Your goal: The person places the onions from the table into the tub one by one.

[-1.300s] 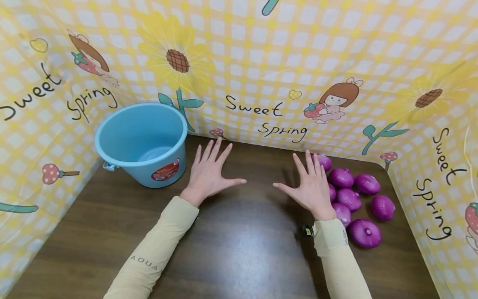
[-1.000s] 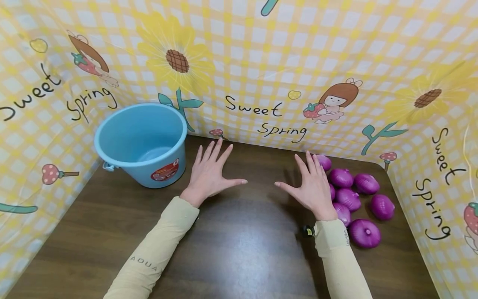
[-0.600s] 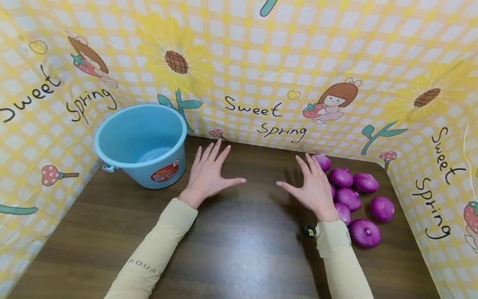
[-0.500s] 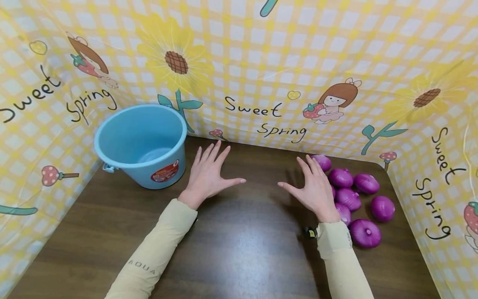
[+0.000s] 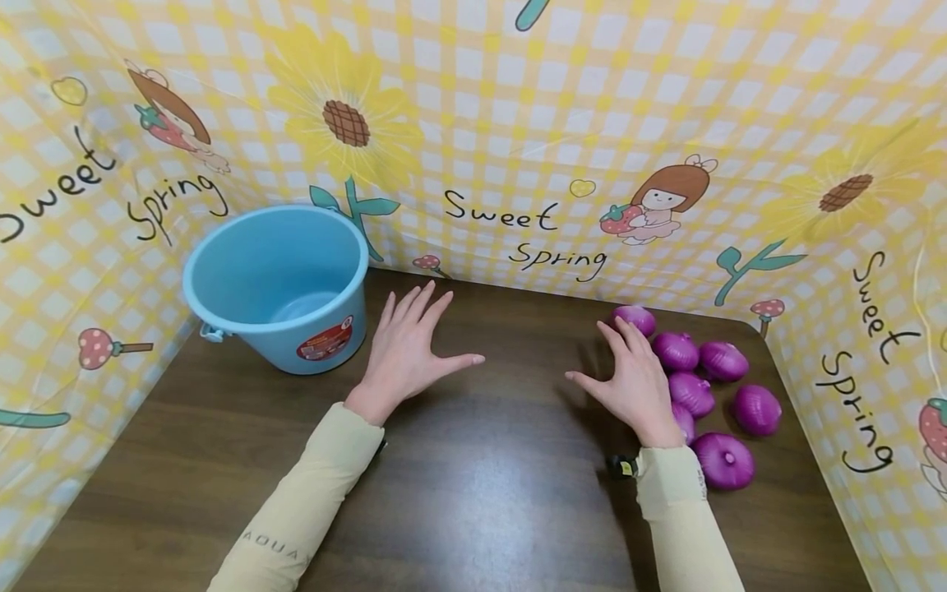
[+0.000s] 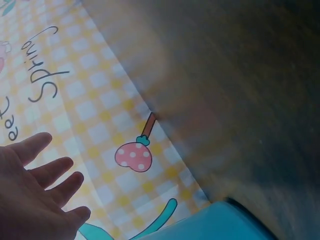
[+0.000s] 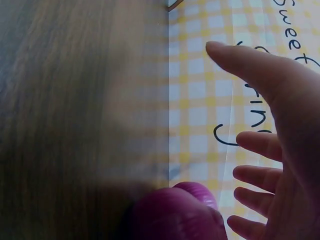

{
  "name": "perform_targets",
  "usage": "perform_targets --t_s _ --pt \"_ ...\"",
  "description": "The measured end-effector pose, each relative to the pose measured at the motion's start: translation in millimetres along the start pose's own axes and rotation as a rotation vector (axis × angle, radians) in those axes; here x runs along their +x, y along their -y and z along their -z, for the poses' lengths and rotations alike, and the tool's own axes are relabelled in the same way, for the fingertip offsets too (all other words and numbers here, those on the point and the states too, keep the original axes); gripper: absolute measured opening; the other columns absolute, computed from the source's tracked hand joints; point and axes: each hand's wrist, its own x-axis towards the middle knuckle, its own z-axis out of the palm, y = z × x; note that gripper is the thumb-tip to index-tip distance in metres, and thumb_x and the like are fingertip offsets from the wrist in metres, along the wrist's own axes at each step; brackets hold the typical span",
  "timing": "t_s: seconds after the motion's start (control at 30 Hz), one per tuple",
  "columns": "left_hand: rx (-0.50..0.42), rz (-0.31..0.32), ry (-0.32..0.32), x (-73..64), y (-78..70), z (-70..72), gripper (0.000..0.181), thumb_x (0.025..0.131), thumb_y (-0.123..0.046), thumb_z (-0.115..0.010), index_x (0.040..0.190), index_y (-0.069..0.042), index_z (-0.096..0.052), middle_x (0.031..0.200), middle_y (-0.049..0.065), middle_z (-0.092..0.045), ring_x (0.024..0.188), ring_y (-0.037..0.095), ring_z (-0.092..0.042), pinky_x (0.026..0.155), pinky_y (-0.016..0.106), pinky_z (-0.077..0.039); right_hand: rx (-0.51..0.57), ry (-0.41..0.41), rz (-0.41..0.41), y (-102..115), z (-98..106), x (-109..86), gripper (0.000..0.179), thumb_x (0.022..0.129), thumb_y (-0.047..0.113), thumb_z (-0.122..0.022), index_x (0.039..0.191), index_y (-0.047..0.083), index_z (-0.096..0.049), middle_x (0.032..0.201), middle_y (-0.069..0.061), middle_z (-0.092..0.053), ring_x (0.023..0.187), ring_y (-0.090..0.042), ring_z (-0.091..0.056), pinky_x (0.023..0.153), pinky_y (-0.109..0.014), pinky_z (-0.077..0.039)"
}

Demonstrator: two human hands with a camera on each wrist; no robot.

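Observation:
In the head view my left hand (image 5: 403, 345) is held over the table with fingers spread, just right of a light blue bucket (image 5: 275, 271). It holds nothing. My right hand (image 5: 635, 382) hovers at the left side of several purple onions (image 5: 676, 352), its fingers slightly bent and its thumb out to the left; nothing is in it. Part of the onion group is hidden behind this hand. The right wrist view has an onion (image 7: 172, 215) below the fingers, apart from them. A piece of the bucket (image 6: 220, 225) shows at the bottom of the left wrist view.
A dark brown wooden table (image 5: 473, 477) lies beneath both hands. Yellow checked cloth (image 5: 503, 123) with printed flowers and words rises at the back and on both sides. A red label (image 5: 325, 339) is on the bucket, which stands at the back left.
My right hand has shifted right and slightly toward me, nearer the onions, and its fingers bend a little more. My left hand has moved slightly left. Bucket and onions stay in place.

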Motion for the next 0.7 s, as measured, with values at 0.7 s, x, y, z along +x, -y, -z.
perform_targets --t_s 0.7 --pt "-0.081 -0.093 -0.184 -18.1 -12.5 23.8 0.107 0.073 -0.086 -0.064 0.152 -0.015 -0.049 0.157 0.012 -0.041 0.145 0.033 -0.035 0.123 0.049 -0.013 0.015 0.056 -0.076 -21.5 8.1 -14.2 0.099 0.07 0.047 -0.093 0.148 0.005 -0.049 0.154 -0.024 -0.039 0.141 -0.046 -0.033 0.11 -0.066 -0.032"
